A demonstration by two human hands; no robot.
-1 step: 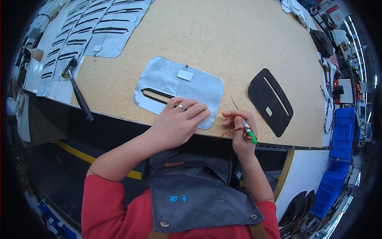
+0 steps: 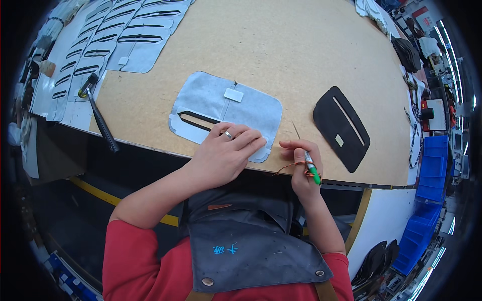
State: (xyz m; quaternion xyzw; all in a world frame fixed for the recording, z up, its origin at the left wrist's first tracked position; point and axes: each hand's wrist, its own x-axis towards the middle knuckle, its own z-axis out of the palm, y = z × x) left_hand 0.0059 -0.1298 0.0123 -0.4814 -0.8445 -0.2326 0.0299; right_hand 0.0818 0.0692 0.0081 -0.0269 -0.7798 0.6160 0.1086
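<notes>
A pale blue-grey panel [image 2: 256, 105] with rounded corners lies flat on the worktable [image 2: 281, 45]. It has a dark-edged slot and a small white patch [image 2: 234, 95]. My left hand [image 2: 226, 153], a ring on one finger, rests on the panel's near edge, with bent fingers pressing down just right of the slot. Close to the panel's right side, my right hand [image 2: 305, 170] is closed around a thin-pointed awl [image 2: 313, 172]. The awl has a white and green handle wound with a twisted orange and dark cord, and its tip points up and away, apart from the panel.
A black slotted panel [image 2: 341, 125] lies to the right. At the table's left edge a hammer [image 2: 100, 115] hangs partly over the side. Overlapping rows of slotted panels [image 2: 143, 50] cover the far left. Blue bins [image 2: 432, 165] stand beyond the table at right.
My right hand has shifted very slightly left with the awl, whose handle has tilted a little. My left hand and the panel have not moved.
</notes>
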